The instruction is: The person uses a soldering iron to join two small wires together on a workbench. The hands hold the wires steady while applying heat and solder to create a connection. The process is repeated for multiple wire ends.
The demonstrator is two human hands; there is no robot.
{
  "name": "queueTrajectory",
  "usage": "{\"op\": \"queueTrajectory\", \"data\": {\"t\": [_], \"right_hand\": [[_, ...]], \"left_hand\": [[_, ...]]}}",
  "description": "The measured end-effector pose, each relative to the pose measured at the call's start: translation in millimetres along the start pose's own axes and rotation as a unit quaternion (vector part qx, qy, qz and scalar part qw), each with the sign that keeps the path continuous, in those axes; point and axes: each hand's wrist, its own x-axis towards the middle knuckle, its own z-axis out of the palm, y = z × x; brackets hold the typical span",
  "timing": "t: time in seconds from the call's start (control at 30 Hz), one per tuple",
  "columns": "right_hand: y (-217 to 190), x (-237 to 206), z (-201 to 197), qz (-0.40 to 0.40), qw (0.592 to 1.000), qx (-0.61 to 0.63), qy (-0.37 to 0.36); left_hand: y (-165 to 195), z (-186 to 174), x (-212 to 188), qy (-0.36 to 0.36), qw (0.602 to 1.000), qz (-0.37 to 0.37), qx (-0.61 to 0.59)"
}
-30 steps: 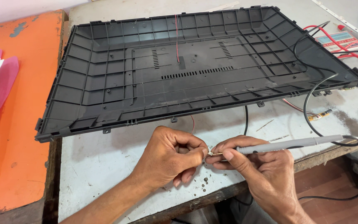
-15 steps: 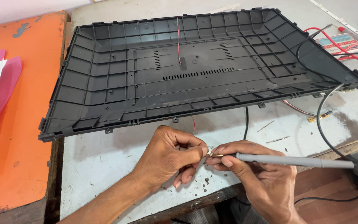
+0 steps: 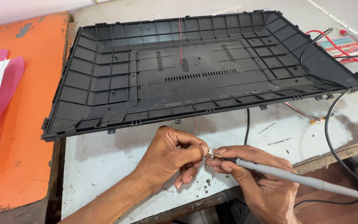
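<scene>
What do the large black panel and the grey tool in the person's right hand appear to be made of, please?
Black panel: apparently moulded plastic, matte, judging by its ribbed grid, vent slots and moulded edge clips. Grey tool, held in the right hand: a smooth grey shaft, probably plastic; its thin tip, meeting the small part pinched by the left hand, looks metallic.

Head camera looks steeply down, close over the workbench (image 3: 104,157).

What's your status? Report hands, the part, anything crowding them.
Left hand pinching a small part in its fingers. Right hand holds grey probe, tip at the part. Black back cover lies just beyond, apart from hands.
</scene>
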Motion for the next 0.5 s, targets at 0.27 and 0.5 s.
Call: {"op": "queueTrajectory", "data": {"t": [0.27,0.5], "right_hand": [[-1.4,-3.4,4.4,-0.040,0.997,-0.064,0.019],[-1.4,-3.6,6.3,-0.029,0.998,-0.037,0.029]], "left_hand": [[0.5,0.7,-1.0,0.002,1.000,-0.007,-0.018],[-0.5,2.6,-0.2,0.017,0.999,-0.010,-0.027]]}}
